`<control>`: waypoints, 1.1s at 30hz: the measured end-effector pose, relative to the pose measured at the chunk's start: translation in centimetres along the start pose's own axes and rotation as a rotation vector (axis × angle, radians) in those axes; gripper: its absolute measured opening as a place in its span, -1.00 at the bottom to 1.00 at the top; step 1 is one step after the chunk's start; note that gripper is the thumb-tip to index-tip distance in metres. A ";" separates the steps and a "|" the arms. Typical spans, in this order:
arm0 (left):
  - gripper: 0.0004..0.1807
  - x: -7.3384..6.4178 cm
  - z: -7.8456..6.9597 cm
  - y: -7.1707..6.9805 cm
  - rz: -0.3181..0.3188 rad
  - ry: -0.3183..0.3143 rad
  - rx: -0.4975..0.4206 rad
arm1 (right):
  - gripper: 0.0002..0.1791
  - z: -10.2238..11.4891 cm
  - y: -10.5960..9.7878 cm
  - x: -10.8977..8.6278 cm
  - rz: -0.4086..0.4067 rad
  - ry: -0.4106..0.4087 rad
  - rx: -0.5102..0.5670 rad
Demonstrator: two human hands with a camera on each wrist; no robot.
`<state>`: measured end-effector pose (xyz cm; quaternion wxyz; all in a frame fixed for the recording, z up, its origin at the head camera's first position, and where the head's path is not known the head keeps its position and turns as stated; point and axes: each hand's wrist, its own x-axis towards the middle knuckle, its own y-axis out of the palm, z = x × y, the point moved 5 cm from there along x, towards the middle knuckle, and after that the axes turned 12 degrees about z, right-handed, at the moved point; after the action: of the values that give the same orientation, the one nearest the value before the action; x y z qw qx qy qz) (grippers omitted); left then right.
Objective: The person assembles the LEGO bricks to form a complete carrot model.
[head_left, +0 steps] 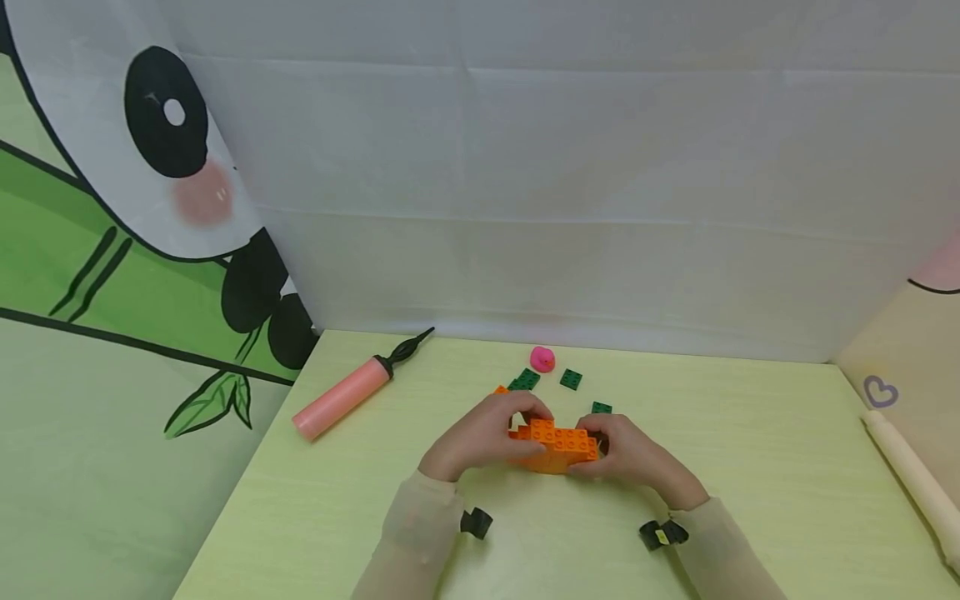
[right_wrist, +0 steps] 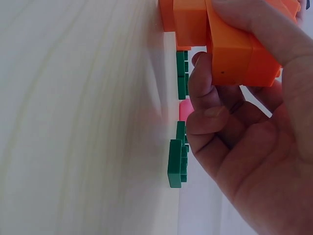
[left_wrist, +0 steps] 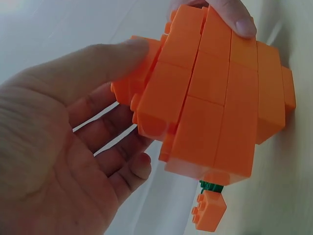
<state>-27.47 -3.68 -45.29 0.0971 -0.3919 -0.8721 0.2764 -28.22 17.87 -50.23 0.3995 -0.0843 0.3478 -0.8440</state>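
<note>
A stepped structure of orange toy building bricks [head_left: 561,457] stands on the table between both hands. The left hand [head_left: 491,432] pinches a brick at its upper left, thumb in front and fingers behind. In the left wrist view that thumb presses an orange brick [left_wrist: 137,73] on the studded top side of the structure [left_wrist: 210,103]. The right hand [head_left: 626,452] holds the right end, thumb on the near face and fingers curled behind. Its fingers [right_wrist: 203,81] show below the orange bricks [right_wrist: 232,56] in the right wrist view.
Behind the structure lie several green bricks [head_left: 571,379], a loose orange brick [left_wrist: 210,211] and a small pink object [head_left: 542,359]. A pink hand pump [head_left: 348,396] with a black nozzle lies at the table's left. White sheeting [head_left: 570,208] rises along the back edge.
</note>
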 end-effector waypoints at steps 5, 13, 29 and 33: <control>-0.66 -0.1 0.8 -0.6 -0.019 0.009 -0.013 | -0.68 0.2 0.0 -0.1 -0.005 -0.006 -0.002; -0.77 -0.3 3.7 -2.5 -0.318 -0.158 0.057 | -0.64 -0.1 0.0 0.0 0.000 0.039 0.008; -0.56 2.0 7.6 -1.9 -0.343 -0.558 0.294 | -0.65 -0.1 0.2 0.1 0.010 0.067 0.018; -0.60 2.1 7.8 -1.8 -0.348 -0.571 0.297 | -0.65 -0.1 0.2 0.1 0.013 0.067 0.020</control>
<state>-33.02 -6.24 -50.83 -0.0487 -0.1262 -0.8682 0.4775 -28.24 17.75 -50.44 0.3939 -0.0499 0.3530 -0.8472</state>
